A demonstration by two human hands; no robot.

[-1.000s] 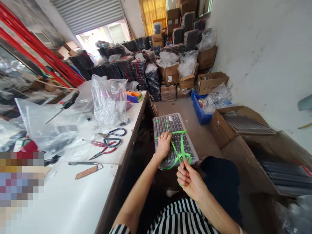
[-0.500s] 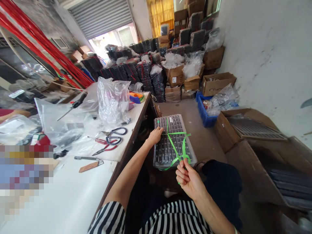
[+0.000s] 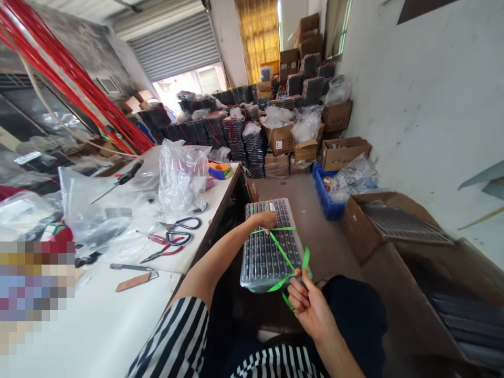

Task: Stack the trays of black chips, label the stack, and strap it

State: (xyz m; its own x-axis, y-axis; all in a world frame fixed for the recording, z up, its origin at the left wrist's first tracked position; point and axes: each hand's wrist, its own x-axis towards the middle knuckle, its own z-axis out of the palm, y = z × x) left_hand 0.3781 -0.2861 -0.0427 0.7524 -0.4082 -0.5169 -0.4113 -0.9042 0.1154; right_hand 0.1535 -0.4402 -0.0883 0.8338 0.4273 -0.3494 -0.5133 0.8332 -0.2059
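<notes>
A clear plastic tray (image 3: pixel 252 262) filled with rows of small dark parts lies in front of me beside the bench; it seems to be the top of a stack. Green strapping (image 3: pixel 282 250) runs across and along its top. At the point where the bands cross, my left hand (image 3: pixel 268 220) is closed on the strapping, its fingertips partly hidden. My right hand (image 3: pixel 305 299) pinches the strapping's end near the tray's front right corner, and loose green lengths stick out around the fingers.
On the white bench (image 3: pixel 129 310) at left lie scissors (image 3: pixel 181 231), pliers (image 3: pixel 163 252), a wooden-handled blade (image 3: pixel 136 282) and plastic bags (image 3: pixel 183 176). A blue crate (image 3: pixel 334 210) and cardboard boxes (image 3: pixel 366 226) line the right side. Tray stacks (image 3: pixel 234 139) fill the back.
My left hand has moved from the tray's left edge to the strapping crossing on top. My right hand still pinches the strapping. The view has tilted up slightly.
</notes>
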